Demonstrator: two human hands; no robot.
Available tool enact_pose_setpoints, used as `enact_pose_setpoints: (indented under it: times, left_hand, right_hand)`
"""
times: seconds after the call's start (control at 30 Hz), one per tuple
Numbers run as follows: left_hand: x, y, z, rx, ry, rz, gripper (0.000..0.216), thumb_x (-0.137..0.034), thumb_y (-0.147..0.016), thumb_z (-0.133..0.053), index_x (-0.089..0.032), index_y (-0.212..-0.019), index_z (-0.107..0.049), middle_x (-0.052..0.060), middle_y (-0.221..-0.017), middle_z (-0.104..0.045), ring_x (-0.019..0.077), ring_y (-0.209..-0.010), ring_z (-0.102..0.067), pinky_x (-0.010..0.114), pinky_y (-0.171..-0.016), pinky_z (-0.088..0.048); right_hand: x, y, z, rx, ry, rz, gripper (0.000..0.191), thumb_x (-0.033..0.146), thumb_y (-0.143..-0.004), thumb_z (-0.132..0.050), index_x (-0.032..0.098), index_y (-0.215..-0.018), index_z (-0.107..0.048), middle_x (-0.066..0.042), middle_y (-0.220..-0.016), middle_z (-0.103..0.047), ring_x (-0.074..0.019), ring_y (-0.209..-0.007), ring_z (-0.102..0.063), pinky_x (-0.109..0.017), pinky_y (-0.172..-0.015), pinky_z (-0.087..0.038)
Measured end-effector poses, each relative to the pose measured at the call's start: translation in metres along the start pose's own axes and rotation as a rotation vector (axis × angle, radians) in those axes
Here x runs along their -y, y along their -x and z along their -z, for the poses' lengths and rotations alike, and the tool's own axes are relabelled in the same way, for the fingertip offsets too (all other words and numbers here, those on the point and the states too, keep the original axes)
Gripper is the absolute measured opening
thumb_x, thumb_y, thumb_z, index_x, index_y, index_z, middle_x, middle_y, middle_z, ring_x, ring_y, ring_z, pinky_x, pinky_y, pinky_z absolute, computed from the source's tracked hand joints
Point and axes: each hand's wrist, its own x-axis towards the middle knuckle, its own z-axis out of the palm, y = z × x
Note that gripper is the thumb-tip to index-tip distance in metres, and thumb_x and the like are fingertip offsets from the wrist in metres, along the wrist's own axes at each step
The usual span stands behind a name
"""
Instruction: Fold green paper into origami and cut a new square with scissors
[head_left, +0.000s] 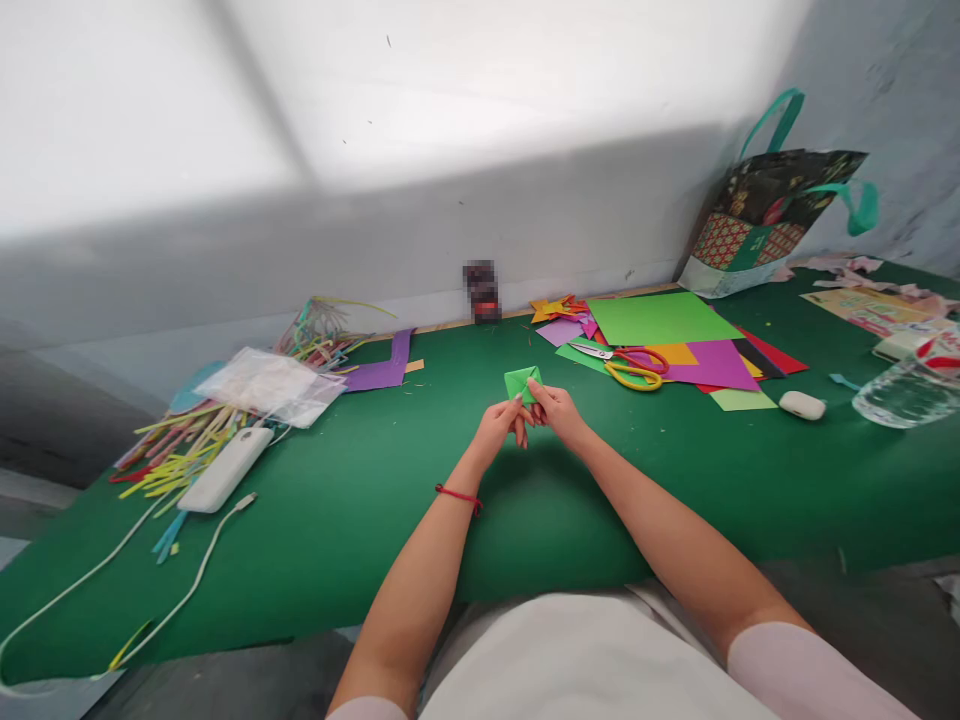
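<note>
A small folded piece of bright green paper [519, 380] is held up over the green table [592, 510], with crease lines across its face. My left hand [499, 425] pinches its lower edge, thumb on the near side. From the right, my right hand [557, 408] grips the lower right corner, its thumb pressed on the paper. The two hands nearly meet below the sheet, and some fingers behind it are hidden. Beyond my right hand lie scissors [636, 367] with red and yellow handles.
Coloured paper sheets [664, 320] lie at the back right, near a shopping bag [750, 225], a white case [802, 405] and a plastic bottle [911, 385]. On the left are paper strips [169, 460], a clear plastic bag [266, 385], a white power bank [226, 470] and its cable [206, 570].
</note>
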Motion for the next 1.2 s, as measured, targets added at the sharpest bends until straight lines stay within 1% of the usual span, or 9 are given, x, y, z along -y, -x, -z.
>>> enact_pose_setpoints:
  times: [0.07,0.2,0.4,0.6,0.7,0.8,0.93,1.03,1.2]
  left_hand:
    - [-0.0011,0.0004,-0.0007,-0.034,-0.016,-0.035,0.059,-0.073,-0.068,-0.050,-0.015,-0.057,-0.056,-0.003,-0.033,-0.045,0.0114,-0.032,-0.047,0.026,-0.043,-0.042]
    - [-0.0014,0.0008,-0.0022,-0.087,-0.004,-0.048,0.058,-0.072,-0.067,-0.052,-0.015,-0.060,-0.057,-0.001,-0.039,-0.052,0.0103,-0.034,-0.047,0.026,-0.043,-0.043]
    - [-0.0021,0.0020,-0.0010,-0.053,0.056,-0.031,0.057,-0.070,-0.069,-0.052,-0.014,-0.059,-0.058,-0.001,-0.037,-0.051,0.0106,-0.032,-0.046,0.026,-0.040,-0.043]
    - [-0.0029,0.0032,0.0004,-0.050,0.026,-0.042,0.056,-0.069,-0.068,-0.053,-0.014,-0.058,-0.058,-0.001,-0.036,-0.051,0.0106,-0.030,-0.044,0.026,-0.037,-0.041]
    - [-0.0021,0.0025,-0.0006,-0.120,-0.041,-0.055,0.054,-0.066,-0.070,-0.052,-0.015,-0.053,-0.055,-0.003,-0.032,-0.046,0.0092,-0.027,-0.040,0.024,-0.035,-0.037]
    - [-0.0015,0.0010,-0.0008,-0.204,-0.083,-0.057,0.052,-0.065,-0.067,-0.057,-0.018,-0.047,-0.047,-0.004,-0.028,-0.040,0.0083,-0.025,-0.037,0.023,-0.032,-0.031]
    - [-0.0026,0.0001,-0.0008,-0.211,-0.062,-0.060,0.051,-0.065,-0.063,-0.061,-0.018,-0.049,-0.046,-0.006,-0.027,-0.037,0.0081,-0.024,-0.036,0.023,-0.032,-0.029]
    - [-0.0043,0.0009,-0.0019,-0.228,-0.025,-0.088,0.050,-0.065,-0.063,-0.063,-0.017,-0.052,-0.048,-0.007,-0.028,-0.037,0.0075,-0.025,-0.035,0.023,-0.032,-0.029]
    - [-0.0053,0.0026,-0.0047,-0.276,0.056,-0.115,0.050,-0.063,-0.063,-0.064,-0.017,-0.052,-0.048,-0.008,-0.029,-0.035,0.0066,-0.027,-0.035,0.022,-0.033,-0.030]
  right_hand:
    - [-0.0005,-0.0005,-0.0004,-0.001,0.002,0.006,0.063,0.075,-0.064,-0.053,0.021,-0.035,-0.039,0.003,-0.032,-0.036,-0.0079,-0.033,-0.034,-0.026,-0.039,-0.030]
    - [-0.0037,-0.0024,-0.0017,-0.007,0.009,0.018,0.064,0.077,-0.064,-0.050,0.021,-0.036,-0.038,0.004,-0.032,-0.034,-0.0078,-0.032,-0.033,-0.026,-0.038,-0.030]
    - [-0.0057,-0.0025,-0.0016,0.014,0.023,0.012,0.064,0.077,-0.065,-0.049,0.021,-0.037,-0.039,0.003,-0.032,-0.036,-0.0076,-0.032,-0.033,-0.025,-0.038,-0.030]
    - [-0.0050,-0.0018,-0.0027,0.037,0.015,0.010,0.064,0.078,-0.065,-0.048,0.021,-0.035,-0.039,0.003,-0.031,-0.037,-0.0071,-0.031,-0.031,-0.026,-0.038,-0.030]
    - [-0.0051,-0.0011,-0.0040,0.048,-0.007,0.004,0.064,0.077,-0.066,-0.048,0.021,-0.035,-0.036,0.003,-0.033,-0.038,-0.0071,-0.032,-0.032,-0.026,-0.038,-0.029]
    - [-0.0064,0.0001,-0.0048,0.072,-0.002,0.005,0.063,0.075,-0.066,-0.051,0.022,-0.036,-0.035,0.004,-0.034,-0.035,-0.0071,-0.032,-0.033,-0.025,-0.038,-0.029]
    - [-0.0092,0.0007,-0.0057,0.065,0.006,-0.005,0.060,0.073,-0.067,-0.052,0.021,-0.040,-0.038,0.005,-0.032,-0.033,-0.0077,-0.031,-0.033,-0.025,-0.038,-0.028]
    - [-0.0101,0.0008,-0.0072,0.045,-0.029,0.008,0.060,0.074,-0.066,-0.052,0.021,-0.040,-0.038,0.005,-0.032,-0.035,-0.0078,-0.031,-0.035,-0.025,-0.037,-0.029]
    - [-0.0065,0.0030,-0.0083,0.064,-0.066,0.008,0.058,0.076,-0.063,-0.053,0.021,-0.045,-0.043,0.005,-0.033,-0.038,-0.0081,-0.029,-0.035,-0.025,-0.034,-0.027]
